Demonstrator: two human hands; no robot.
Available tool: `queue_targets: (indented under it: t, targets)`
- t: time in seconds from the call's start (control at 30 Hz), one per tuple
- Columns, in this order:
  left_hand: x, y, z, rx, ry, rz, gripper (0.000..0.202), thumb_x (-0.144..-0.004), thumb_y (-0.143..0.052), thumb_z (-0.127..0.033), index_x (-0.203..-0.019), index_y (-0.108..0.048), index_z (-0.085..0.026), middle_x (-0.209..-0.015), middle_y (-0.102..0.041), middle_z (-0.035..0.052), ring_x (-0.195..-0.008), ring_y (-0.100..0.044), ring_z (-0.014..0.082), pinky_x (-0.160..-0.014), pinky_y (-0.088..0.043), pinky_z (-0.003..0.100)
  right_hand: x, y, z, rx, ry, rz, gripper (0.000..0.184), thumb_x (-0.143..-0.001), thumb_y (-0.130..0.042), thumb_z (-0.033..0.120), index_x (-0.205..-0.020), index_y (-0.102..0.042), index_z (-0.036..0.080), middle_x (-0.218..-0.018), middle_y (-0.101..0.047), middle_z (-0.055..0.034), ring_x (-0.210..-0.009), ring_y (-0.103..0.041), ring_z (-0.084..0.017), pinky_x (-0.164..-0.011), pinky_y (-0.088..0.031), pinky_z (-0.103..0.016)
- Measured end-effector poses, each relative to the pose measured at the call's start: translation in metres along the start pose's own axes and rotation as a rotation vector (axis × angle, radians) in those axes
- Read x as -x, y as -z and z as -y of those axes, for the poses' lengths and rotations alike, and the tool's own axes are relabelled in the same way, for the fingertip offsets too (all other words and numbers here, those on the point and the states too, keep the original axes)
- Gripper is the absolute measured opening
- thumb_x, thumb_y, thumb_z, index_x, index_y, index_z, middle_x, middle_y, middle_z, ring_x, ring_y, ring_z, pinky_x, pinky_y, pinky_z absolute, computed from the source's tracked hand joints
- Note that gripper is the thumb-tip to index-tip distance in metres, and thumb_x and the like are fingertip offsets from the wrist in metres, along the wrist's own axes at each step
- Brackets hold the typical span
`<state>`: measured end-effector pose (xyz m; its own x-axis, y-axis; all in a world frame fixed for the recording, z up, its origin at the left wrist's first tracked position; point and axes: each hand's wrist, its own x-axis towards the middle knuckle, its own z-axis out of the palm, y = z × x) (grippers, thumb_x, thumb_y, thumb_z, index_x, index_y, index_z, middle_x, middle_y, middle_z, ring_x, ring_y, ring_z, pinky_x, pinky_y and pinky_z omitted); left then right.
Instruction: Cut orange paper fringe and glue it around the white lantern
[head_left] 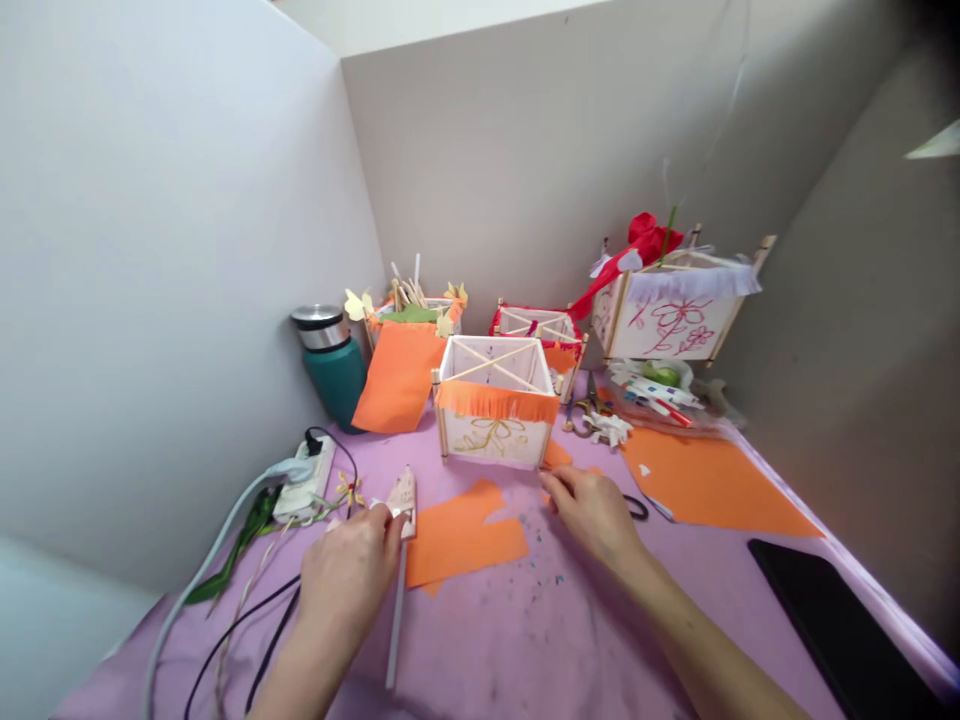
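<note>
My left hand [346, 580] is closed on a glue gun [402, 500] whose white glue stick [395, 625] trails back toward me; its nozzle points up the purple table [525, 640]. My right hand [592, 512] rests palm down with curled fingers by a small orange paper scrap [556, 456], just in front of a white stick-frame lantern [495, 415] with an orange fringe. I cannot make out whether those fingers pinch anything. A cut orange paper sheet [461, 542] lies between my hands.
A power strip [306, 480] with cables sits at left, next to a teal flask [334, 368]. Other lanterns [679, 310], a box of sticks [416, 305], scissors [589, 408], a larger orange sheet [712, 485] and a black tablet [840, 625] stand around. Grey partition walls enclose the table.
</note>
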<state>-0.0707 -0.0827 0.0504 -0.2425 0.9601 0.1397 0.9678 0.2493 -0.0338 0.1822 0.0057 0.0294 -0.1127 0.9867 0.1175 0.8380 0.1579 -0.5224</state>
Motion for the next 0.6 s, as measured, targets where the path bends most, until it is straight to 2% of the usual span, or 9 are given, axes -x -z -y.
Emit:
queue_targets:
  t: [0.1, 0.27, 0.43, 0.6]
  targets:
    - [0.009, -0.009, 0.000, 0.000, 0.032, 0.049, 0.033, -0.092, -0.036, -0.041, -0.086, -0.061, -0.019, -0.082, -0.071, 0.0104, -0.074, -0.068, 0.0289, -0.056, -0.041, 0.032, 0.017, -0.013, 0.012, 0.010, 0.073, 0.086, 0.032, -0.092, -0.044, 0.032, -0.074, -0.068, 0.020, -0.071, -0.072, -0.0050, -0.071, -0.067, -0.020, -0.063, -0.038, -0.026]
    - [0.002, -0.017, -0.015, -0.062, 0.034, 0.040, 0.037, -0.088, -0.044, -0.047, -0.096, -0.056, -0.013, -0.093, -0.067, 0.0164, -0.077, -0.069, 0.0291, -0.057, -0.045, 0.032, 0.034, -0.026, 0.035, 0.031, 0.161, 0.160, 0.029, -0.092, -0.045, 0.031, -0.081, -0.070, 0.021, -0.079, -0.074, -0.0056, -0.076, -0.067, -0.021, -0.064, -0.036, -0.026]
    - [0.004, -0.023, -0.014, -0.036, 0.054, 0.109, 0.030, -0.088, -0.044, -0.038, -0.100, -0.052, -0.011, -0.079, -0.069, 0.0139, -0.073, -0.069, 0.0299, -0.055, -0.044, 0.032, 0.044, -0.032, 0.039, 0.038, 0.182, 0.208, 0.026, -0.091, -0.047, 0.029, -0.080, -0.069, 0.020, -0.079, -0.074, -0.0052, -0.076, -0.068, -0.018, -0.062, -0.034, -0.025]
    - [0.008, -0.028, -0.007, -0.027, 0.056, 0.065, 0.029, -0.090, -0.035, -0.031, -0.108, -0.050, -0.013, -0.085, -0.071, 0.0150, -0.072, -0.070, 0.0294, -0.053, -0.041, 0.032, 0.049, -0.041, 0.040, 0.020, 0.256, 0.206, 0.026, -0.090, -0.049, 0.027, -0.074, -0.068, 0.018, -0.076, -0.073, -0.0044, -0.072, -0.066, -0.016, -0.060, -0.032, -0.024]
